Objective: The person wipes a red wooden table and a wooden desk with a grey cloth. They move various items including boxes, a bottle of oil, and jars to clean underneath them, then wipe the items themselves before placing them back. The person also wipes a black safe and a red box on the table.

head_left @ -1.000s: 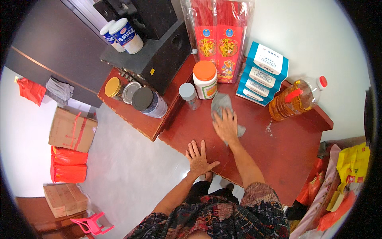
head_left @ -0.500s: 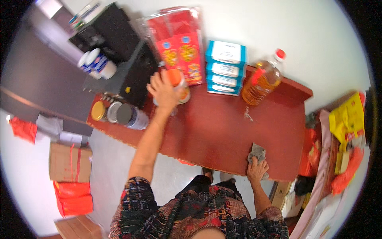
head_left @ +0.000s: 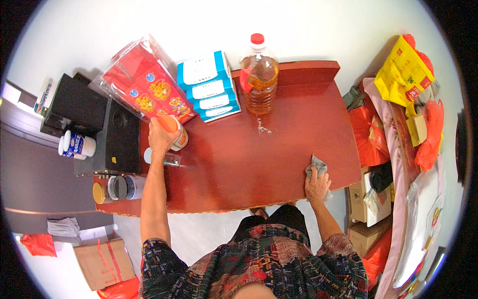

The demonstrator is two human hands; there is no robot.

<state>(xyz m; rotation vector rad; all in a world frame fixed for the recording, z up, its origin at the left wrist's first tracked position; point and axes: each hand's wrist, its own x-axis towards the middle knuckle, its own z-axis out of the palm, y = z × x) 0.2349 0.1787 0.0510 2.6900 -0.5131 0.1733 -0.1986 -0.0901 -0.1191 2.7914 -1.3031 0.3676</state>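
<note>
My left hand (head_left: 163,137) is closed around the near left side of a white jar with an orange lid (head_left: 180,139), at the left of the red-brown table (head_left: 279,154). Beside my wrist lies a small clear bottle (head_left: 172,159) with a pale cap. At the table's near right edge, my right hand (head_left: 316,186) grips a grey cloth (head_left: 315,164) against the top. Part of the cloth is hidden under the palm. Some whitish bits (head_left: 262,126) lie in the middle, in front of a large oil bottle (head_left: 260,84) with a red cap.
Stacked blue-and-white boxes (head_left: 209,89) and a red packet in clear plastic (head_left: 152,87) stand along the back. To the left are black speaker-like boxes (head_left: 122,134) and lidded jars (head_left: 117,188). Right of the table hang or lie red bags (head_left: 368,132) and a yellow bag (head_left: 403,72).
My view has turned and shifted, so the table looks straighter. My left hand's fingers, spread beside the jar before, are now curled at it. My right hand still holds the cloth near the edge.
</note>
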